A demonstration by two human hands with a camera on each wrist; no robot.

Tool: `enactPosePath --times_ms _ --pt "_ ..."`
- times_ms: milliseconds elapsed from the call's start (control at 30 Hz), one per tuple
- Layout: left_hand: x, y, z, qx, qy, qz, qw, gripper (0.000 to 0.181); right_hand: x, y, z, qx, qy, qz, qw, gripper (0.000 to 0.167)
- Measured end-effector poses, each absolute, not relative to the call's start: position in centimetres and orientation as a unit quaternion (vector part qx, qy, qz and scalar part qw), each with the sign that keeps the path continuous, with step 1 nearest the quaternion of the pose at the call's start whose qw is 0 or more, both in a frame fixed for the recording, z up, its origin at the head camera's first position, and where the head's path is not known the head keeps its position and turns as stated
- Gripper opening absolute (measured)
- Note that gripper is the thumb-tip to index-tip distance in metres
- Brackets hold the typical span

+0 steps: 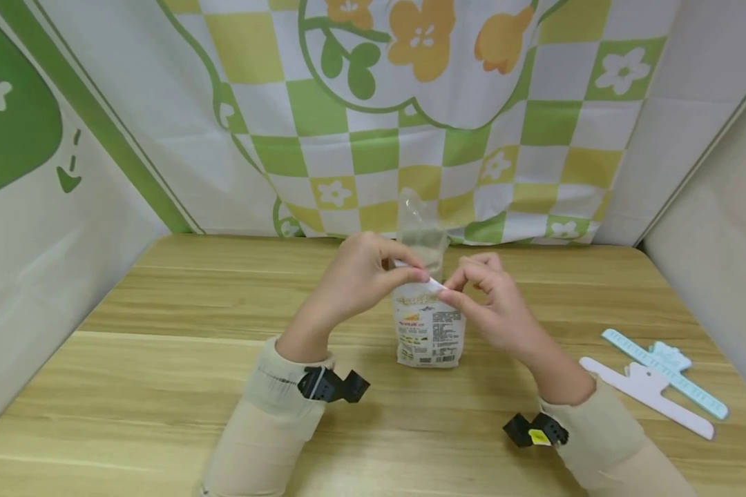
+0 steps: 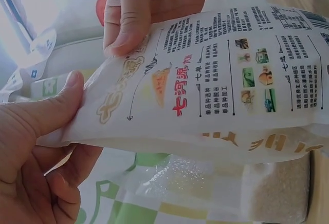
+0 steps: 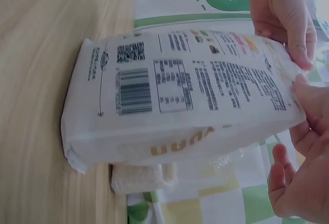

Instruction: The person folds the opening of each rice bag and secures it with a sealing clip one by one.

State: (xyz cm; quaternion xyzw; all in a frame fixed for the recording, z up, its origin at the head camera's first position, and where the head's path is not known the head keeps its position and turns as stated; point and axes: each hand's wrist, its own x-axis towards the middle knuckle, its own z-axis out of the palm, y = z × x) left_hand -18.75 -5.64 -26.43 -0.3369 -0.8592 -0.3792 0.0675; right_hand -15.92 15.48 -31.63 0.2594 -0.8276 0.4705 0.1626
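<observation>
A white printed packaging bag (image 1: 429,338) stands upright on the table, with text, small pictures and a barcode on the side toward me. My left hand (image 1: 363,279) pinches its top edge between thumb and fingers. Close beside it, my right hand (image 1: 497,310) pinches the same edge farther right. In the left wrist view, the left thumb (image 2: 59,108) lies on the printed face. Just behind the printed bag is a clear plastic bag (image 1: 418,224); its lower part holds pale grains (image 3: 136,176). What the printed bag contains is hidden.
Two long sealing clips lie on the right of the wooden table (image 1: 180,345): a light blue one (image 1: 634,350) and a white one (image 1: 674,406), overlapping or nearly so. A checkered floral cloth (image 1: 373,152) hangs along the table's back edge.
</observation>
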Motion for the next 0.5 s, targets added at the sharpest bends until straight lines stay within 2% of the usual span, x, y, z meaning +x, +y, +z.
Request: enactPosePath --times_ms 267,500 --pt "-18.62 -5.89 -26.18 -0.357 -0.851 -0.378 0.072 0.010 -16.08 15.94 -31.43 0.280 -0.826 0.467 0.146 0.016" --pt "-18.71 -5.84 -26.28 -0.362 -0.853 -0.366 0.085 0.011 -15.91 15.98 -30.98 0.241 -0.845 0.456 0.139 0.012"
